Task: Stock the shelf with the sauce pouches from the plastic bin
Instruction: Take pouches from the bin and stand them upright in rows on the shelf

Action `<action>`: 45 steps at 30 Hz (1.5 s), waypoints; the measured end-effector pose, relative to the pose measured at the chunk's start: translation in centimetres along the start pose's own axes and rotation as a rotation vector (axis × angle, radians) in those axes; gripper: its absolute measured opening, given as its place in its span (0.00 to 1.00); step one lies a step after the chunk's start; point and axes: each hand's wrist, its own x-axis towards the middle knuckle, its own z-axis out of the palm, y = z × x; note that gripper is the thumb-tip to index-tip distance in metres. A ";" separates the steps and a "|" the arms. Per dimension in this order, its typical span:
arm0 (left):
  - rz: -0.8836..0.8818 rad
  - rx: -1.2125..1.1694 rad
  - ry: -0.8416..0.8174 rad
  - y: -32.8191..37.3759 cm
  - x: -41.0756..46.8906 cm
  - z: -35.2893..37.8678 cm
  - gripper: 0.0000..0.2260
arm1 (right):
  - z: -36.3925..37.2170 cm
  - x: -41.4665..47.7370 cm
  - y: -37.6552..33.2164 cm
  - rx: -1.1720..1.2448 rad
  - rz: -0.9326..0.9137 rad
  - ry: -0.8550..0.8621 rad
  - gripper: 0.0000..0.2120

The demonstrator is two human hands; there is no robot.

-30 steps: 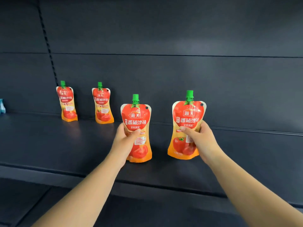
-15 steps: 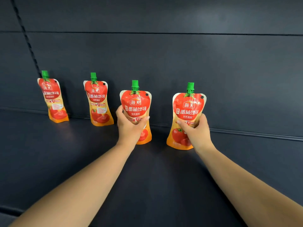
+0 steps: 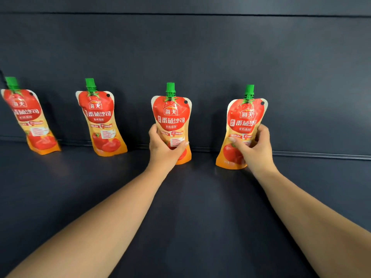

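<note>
Sauce pouches of soft red-and-orange plastic with green screw caps stand four in a row along the back of the dark matte shelf (image 3: pixel 200 217), just in front of its dark rear panel (image 3: pixel 200 53). The far-left pouch (image 3: pixel 30 121) and the second pouch (image 3: pixel 100 121) stand free on their bases, both leaning so that their caps tilt to the left. The third pouch (image 3: pixel 171 115) is nearly upright in the left hand (image 3: pixel 164 149), whose grip is clamped round its lower half. The fourth pouch (image 3: pixel 244 121) leans slightly right in the right hand (image 3: pixel 255 151), whose grip is likewise wrapped round its waist. Every pouch has its long axis roughly vertical, cap up, with the printed face toward the camera. By the look of it, two pouches are stocked and two are being set in place, not yet released. The plastic bin is out of view, so how many remain cannot be told.
</note>
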 end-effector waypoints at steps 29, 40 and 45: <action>-0.094 0.239 -0.066 0.1 -0.7 1.3 0.39 | -3.3 1.1 1.4 -0.299 0.139 0.084 0.36; -0.091 0.431 0.035 0.9 -1.7 1.4 0.43 | -3.4 2.0 2.7 -0.319 0.138 0.070 0.36; -0.021 0.447 0.102 2.5 -5.8 0.1 0.30 | -4.5 0.2 1.5 -0.405 0.158 0.094 0.42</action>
